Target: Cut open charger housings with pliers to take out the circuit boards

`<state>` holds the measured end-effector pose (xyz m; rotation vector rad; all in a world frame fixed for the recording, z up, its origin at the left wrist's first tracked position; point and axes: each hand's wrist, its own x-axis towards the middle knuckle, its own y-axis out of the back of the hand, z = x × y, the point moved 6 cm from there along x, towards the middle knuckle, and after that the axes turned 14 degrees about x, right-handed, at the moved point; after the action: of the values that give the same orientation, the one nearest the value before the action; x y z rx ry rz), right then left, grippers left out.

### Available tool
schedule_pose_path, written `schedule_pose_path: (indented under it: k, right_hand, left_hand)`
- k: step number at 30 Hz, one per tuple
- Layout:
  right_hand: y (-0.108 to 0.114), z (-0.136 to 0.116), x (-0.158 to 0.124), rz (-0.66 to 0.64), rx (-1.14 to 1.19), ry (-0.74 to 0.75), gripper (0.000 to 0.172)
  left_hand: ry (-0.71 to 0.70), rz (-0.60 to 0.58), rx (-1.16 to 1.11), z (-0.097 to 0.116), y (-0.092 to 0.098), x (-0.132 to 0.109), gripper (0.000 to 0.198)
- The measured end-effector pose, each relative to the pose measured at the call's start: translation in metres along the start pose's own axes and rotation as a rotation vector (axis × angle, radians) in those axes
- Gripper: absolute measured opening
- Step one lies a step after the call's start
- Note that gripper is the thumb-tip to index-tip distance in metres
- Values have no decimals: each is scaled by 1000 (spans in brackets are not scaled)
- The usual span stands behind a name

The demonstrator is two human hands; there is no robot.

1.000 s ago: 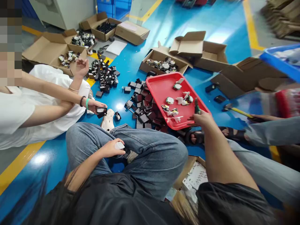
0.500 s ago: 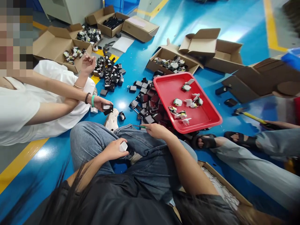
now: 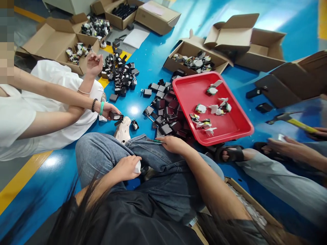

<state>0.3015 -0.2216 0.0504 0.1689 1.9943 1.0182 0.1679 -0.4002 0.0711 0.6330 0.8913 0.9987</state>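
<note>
My left hand (image 3: 128, 167) is wrapped round a small white block (image 3: 138, 167) above my lap. Near my right knee, my right hand (image 3: 173, 144) grips a thin green tool (image 3: 156, 141) that points left; its far end is hard to make out. Beyond that hand lies a pile of black plastic housings (image 3: 166, 128) on the blue floor. A red tray (image 3: 213, 141) rests against the pile, holding several small white and green parts (image 3: 201, 108).
At the left, a person's hand (image 3: 111, 111) holds a black housing. Another person's hands at the right are near a yellow-handled hammer (image 3: 296, 123). Open cardboard boxes (image 3: 168, 64) with parts stand at the back. A box (image 3: 268, 214) lies beside my right hip.
The view has shifted, so the tray sits further right. My left hand has turned, covering more of the white block. Another person's hands have appeared at the right.
</note>
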Motion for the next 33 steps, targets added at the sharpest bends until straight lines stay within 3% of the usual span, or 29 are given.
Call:
schedule_pose_path:
  k: [33]
  right_hand:
    - [-4,3,3,-21,-53,31,52]
  left_hand:
    - [-46,-64,224,2,-10,0,44]
